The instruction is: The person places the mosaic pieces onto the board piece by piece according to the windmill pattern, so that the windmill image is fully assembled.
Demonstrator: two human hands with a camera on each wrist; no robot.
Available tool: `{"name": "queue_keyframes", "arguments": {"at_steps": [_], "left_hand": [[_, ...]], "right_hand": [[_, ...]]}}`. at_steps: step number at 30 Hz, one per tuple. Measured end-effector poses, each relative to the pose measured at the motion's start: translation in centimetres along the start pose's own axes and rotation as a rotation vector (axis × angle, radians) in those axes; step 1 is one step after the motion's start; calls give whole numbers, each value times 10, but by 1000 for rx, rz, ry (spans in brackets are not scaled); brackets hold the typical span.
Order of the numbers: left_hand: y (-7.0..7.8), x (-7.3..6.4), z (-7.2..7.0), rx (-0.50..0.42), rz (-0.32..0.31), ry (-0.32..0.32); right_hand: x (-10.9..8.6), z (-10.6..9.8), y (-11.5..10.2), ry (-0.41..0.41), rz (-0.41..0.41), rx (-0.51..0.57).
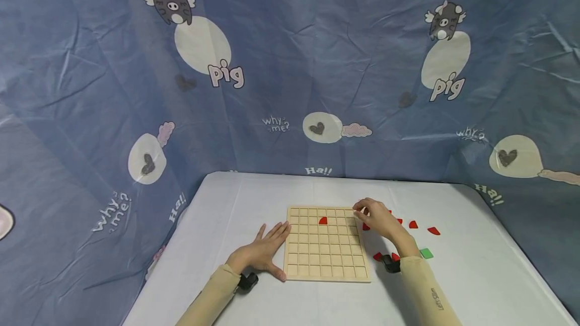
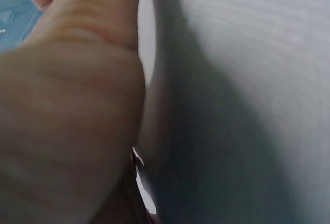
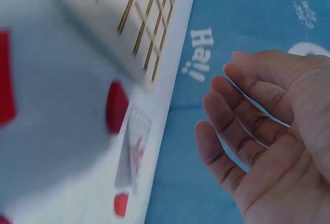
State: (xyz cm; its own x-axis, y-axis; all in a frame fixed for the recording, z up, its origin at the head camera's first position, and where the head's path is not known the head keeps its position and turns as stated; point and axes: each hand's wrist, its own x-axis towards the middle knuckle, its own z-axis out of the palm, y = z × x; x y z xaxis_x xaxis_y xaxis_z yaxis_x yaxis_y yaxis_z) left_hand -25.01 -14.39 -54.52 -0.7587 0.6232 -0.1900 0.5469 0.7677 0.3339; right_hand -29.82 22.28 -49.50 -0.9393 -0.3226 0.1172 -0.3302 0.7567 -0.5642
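A square wooden grid board [image 1: 326, 281] lies on the white table. One red piece with a rounded corner [image 1: 323, 221] sits in a cell near the board's far side. My left hand [image 1: 265, 249] rests at the board's left edge, fingers spread and thumb near the front left corner. Over the far right corner of the board is my right hand [image 1: 377, 217], raised above the surface. The right wrist view shows this hand's fingers [image 3: 216, 147] loosely bent, thumb close to the index finger, with nothing visible between them.
Several loose red pieces [image 1: 413, 224] lie right of the board, some partly hidden by the right arm. A green square piece [image 1: 427, 253] lies beside the right forearm. A pale folded item with red marks [image 3: 136, 154] stands near the far edge. Blue printed fabric [image 1: 290, 64] hangs behind.
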Motion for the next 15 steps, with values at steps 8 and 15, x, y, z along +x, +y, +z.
{"name": "queue_keyframes", "arguments": {"at_steps": [8,15], "left_hand": [[0,0,0,1,-18,0],[1,-1,0,-11,-21,-7]], "right_hand": [[-13,-5,24,-4,55,-18],[-18,3,40,-18,124,-28]]}}
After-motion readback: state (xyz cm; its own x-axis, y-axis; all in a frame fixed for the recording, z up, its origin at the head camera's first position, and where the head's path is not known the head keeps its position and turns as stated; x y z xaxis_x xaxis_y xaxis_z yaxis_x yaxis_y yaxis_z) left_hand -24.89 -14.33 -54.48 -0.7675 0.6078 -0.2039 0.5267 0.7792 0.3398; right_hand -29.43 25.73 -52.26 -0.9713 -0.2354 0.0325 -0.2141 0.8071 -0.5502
